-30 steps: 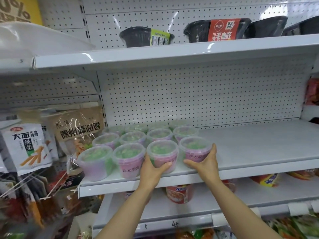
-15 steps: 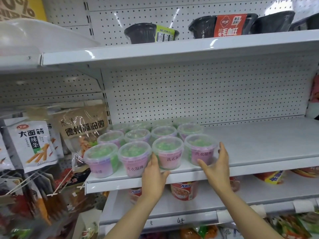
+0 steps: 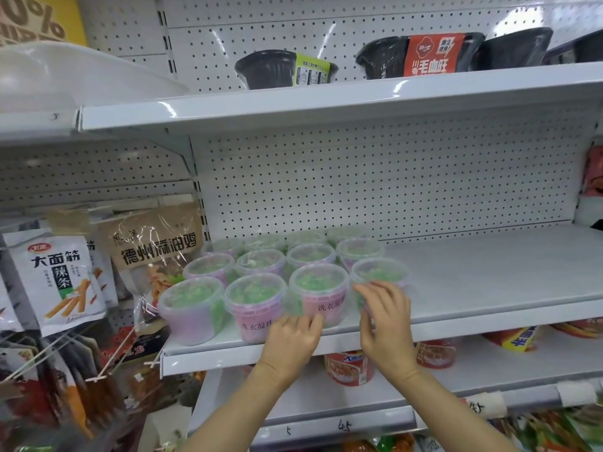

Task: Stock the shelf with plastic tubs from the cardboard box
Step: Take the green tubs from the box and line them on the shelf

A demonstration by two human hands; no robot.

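Observation:
Several clear plastic tubs with green contents and pink labels stand in rows on the left part of the white middle shelf (image 3: 489, 308). The front row runs from a tub at the left (image 3: 192, 308) to the rightmost tub (image 3: 380, 272). My left hand (image 3: 290, 340) rests at the shelf edge, fingertips touching the bases of the second tub (image 3: 256, 301) and third tub (image 3: 318, 288). My right hand (image 3: 385, 321) wraps the front of the rightmost tub, thumb between it and the third. The cardboard box is out of view.
The right half of the middle shelf is bare. Black bowls (image 3: 270, 68) sit on the shelf above. Snack bags (image 3: 58, 282) hang on pegs at the left. Red cups (image 3: 349, 367) stand on the shelf below.
My right hand moved from the right side of the rightmost front tub to its front. My left hand slid down to the tub bases. The view came slightly closer.

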